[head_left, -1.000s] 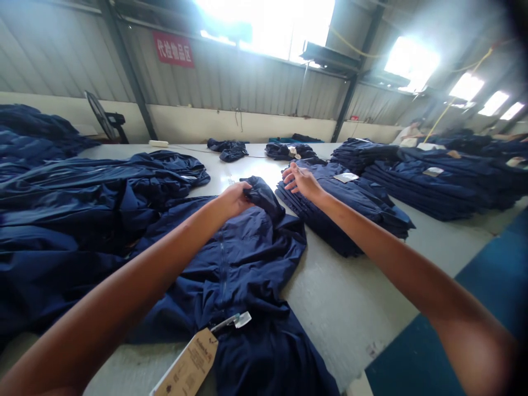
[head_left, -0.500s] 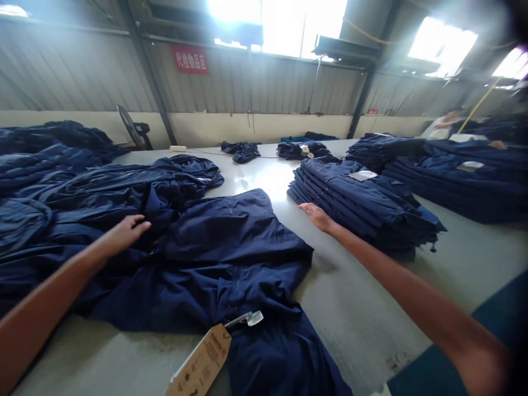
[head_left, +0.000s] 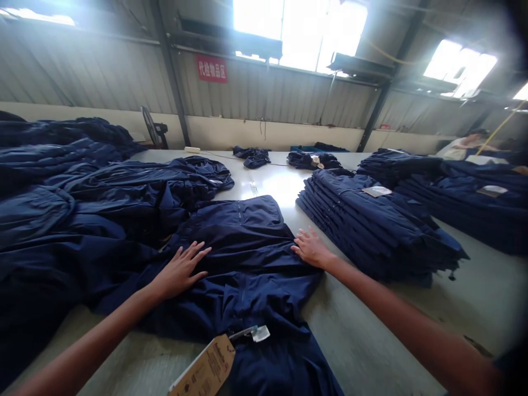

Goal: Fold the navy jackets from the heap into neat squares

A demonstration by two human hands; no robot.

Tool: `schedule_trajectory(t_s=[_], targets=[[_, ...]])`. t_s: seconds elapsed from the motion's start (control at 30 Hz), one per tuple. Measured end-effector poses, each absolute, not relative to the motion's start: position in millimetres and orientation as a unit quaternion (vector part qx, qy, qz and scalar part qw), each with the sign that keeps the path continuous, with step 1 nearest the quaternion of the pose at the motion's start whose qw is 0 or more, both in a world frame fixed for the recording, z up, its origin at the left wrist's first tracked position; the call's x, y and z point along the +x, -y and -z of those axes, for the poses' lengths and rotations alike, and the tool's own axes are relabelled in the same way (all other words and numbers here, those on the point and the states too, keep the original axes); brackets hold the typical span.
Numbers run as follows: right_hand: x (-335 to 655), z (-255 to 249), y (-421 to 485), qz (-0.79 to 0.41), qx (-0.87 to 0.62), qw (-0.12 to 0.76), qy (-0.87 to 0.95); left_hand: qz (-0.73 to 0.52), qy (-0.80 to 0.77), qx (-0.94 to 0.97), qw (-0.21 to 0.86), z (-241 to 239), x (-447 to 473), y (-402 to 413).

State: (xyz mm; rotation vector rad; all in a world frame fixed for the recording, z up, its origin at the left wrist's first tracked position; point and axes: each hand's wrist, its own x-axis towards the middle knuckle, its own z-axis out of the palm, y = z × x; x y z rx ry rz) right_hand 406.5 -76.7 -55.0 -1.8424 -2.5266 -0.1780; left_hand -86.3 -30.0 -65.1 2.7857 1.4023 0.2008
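Observation:
A navy blue jacket (head_left: 251, 256) lies spread on the pale table (head_left: 342, 330) before me, its hood end away from me. My left hand (head_left: 181, 270) rests on the jacket's left part, palm down with the fingers spread. At the jacket's right edge is my right hand (head_left: 310, 247), its fingers apart and touching the cloth. Neither hand grips anything. A brown cardboard hang tag (head_left: 206, 367) and a small white label (head_left: 260, 333) lie near the collar, at the side close to me.
To the right stands a stack of folded navy jackets (head_left: 379, 225) with a pale tag (head_left: 377, 191) on top; more stacks (head_left: 474, 192) lie behind it. Loose navy garments (head_left: 124, 203) heap up on the left. A fan (head_left: 152, 129) and, far right, another person (head_left: 457, 148) are farther back.
My left hand has moved right from the heaped garments onto the jacket. My right hand has come down from beside the folded stack to the jacket's right edge. The view has shifted slightly left.

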Motion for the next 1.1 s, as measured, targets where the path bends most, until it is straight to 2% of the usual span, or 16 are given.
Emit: schedule_trajectory(t_s=[0.1, 0.23, 0.4, 0.57, 0.83, 0.97, 1.1], targets=[[392.2, 44.3, 71.8, 0.098, -0.636, 0.031, 0.765, -0.142, -0.411, 0.899, -0.045, 68.8, -79.0, 38.6], [366.7, 58.1, 74.1, 0.027, -0.632, 0.103, 0.768, -0.201, -0.423, 0.882, -0.055, 84.2, -74.7, 47.6], [389.7, 84.3, 85.5, -0.026, -0.576, 0.067, 0.815, -0.213, -0.5, 0.838, -0.047, 87.6, -81.1, 52.9], [431.6, 89.1, 81.3, -0.048, -0.553, 0.079, 0.828, -0.196, -0.466, 0.861, -0.055, 67.9, -75.5, 57.3], [448.2, 90.4, 69.7, -0.034, -0.584, 0.284, 0.76, -0.178, -0.322, 0.922, -0.12, 22.2, -91.8, 87.0], [443.4, 79.9, 76.1, -0.028, -0.569, 0.26, 0.779, -0.115, -0.262, 0.957, -0.053, 27.1, -109.6, 102.1], [414.3, 68.0, 70.3, -0.025, -0.542, 0.216, 0.812, -0.156, -0.35, 0.924, 0.013, 28.0, -89.0, 87.3]])
